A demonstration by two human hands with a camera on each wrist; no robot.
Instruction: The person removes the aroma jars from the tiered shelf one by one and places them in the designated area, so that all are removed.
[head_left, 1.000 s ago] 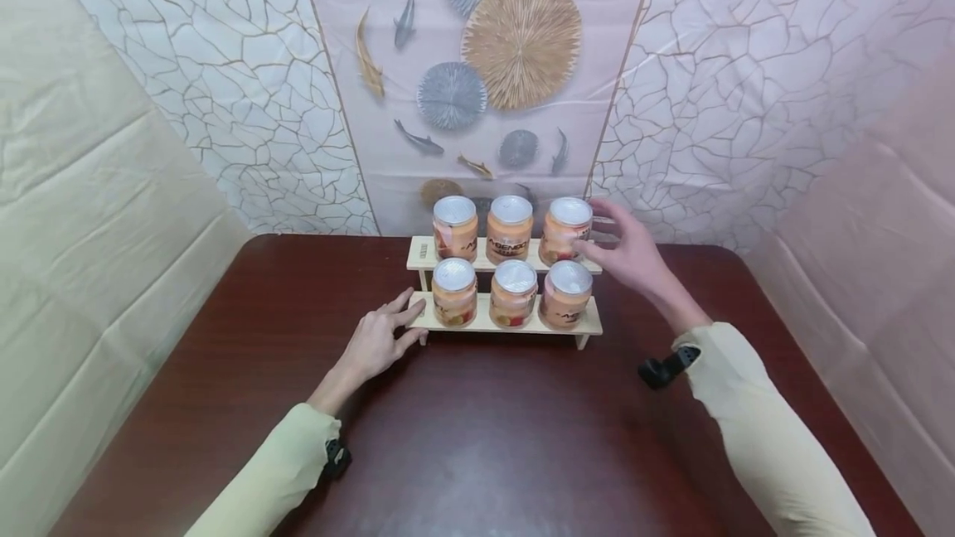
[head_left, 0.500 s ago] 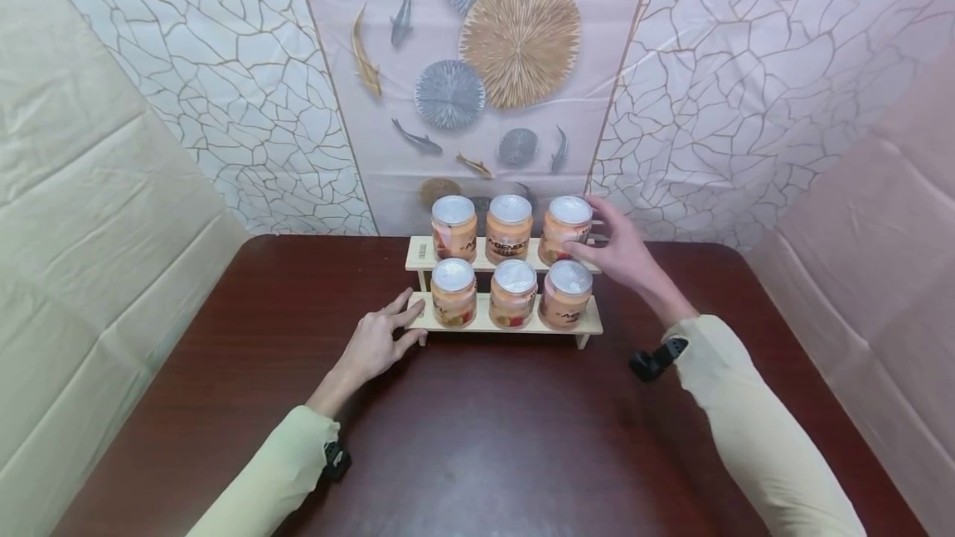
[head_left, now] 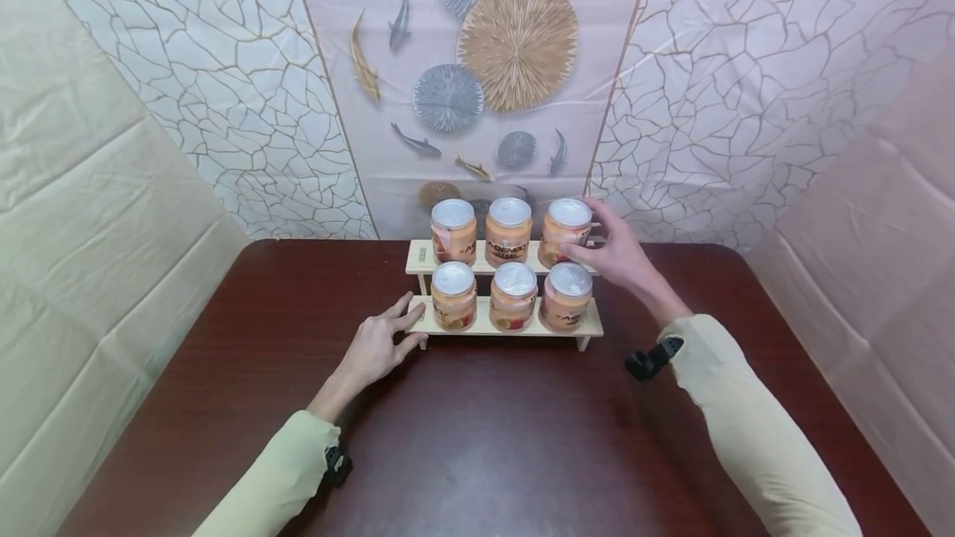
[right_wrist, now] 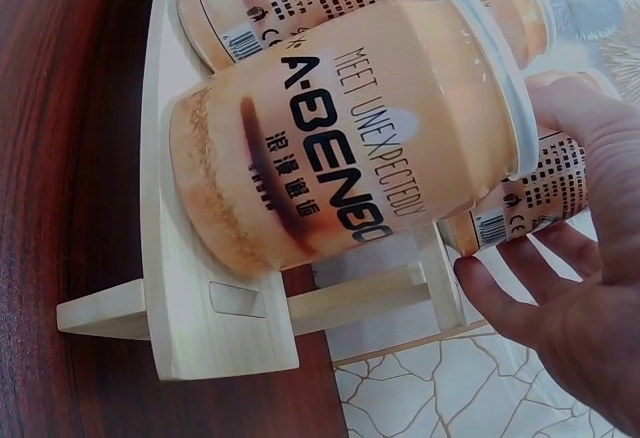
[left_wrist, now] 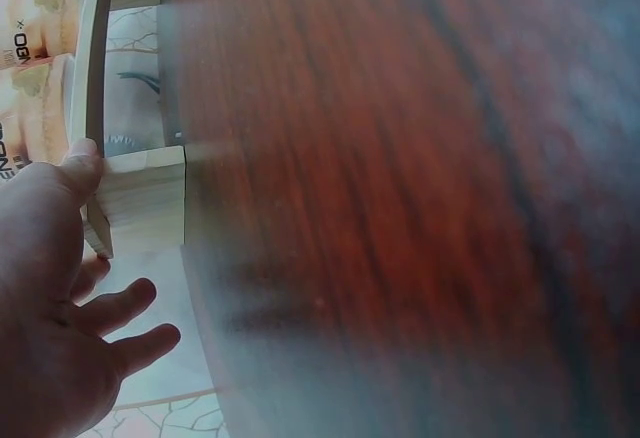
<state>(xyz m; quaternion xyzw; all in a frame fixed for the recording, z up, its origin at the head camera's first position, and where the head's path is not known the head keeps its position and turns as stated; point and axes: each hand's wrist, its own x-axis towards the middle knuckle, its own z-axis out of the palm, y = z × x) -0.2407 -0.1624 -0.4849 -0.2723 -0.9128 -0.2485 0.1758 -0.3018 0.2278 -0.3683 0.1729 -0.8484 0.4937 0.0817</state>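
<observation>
My right grip point(head_left: 619, 253), thumb in front and fingers behind, curls round a peach-orange jar point(head_left: 564, 230) with a silvery-clear lid, upright at the right end of the upper tier of a pale wooden rack point(head_left: 586, 315). My left grip point(head_left: 375, 344) pinches the rack at the left end of its lower tier, thumb against the front edge. The held jar's side carries small dark print, a barcode and a CE mark. Below it, the front-right jar point(right_wrist: 320, 148) reads "A·BENBO" in bold black, with "MEET UNEXPECTEDLY" and "浪漫邂逅" alongside. Its upper-row neighbor, the middle jar point(head_left: 509, 232), shows the brand too. Three jars stand on each tier; a mark stamped on the upper board is too small to read. The rack stands on a glossy red-brown bench point(head_left: 477, 437).
</observation>
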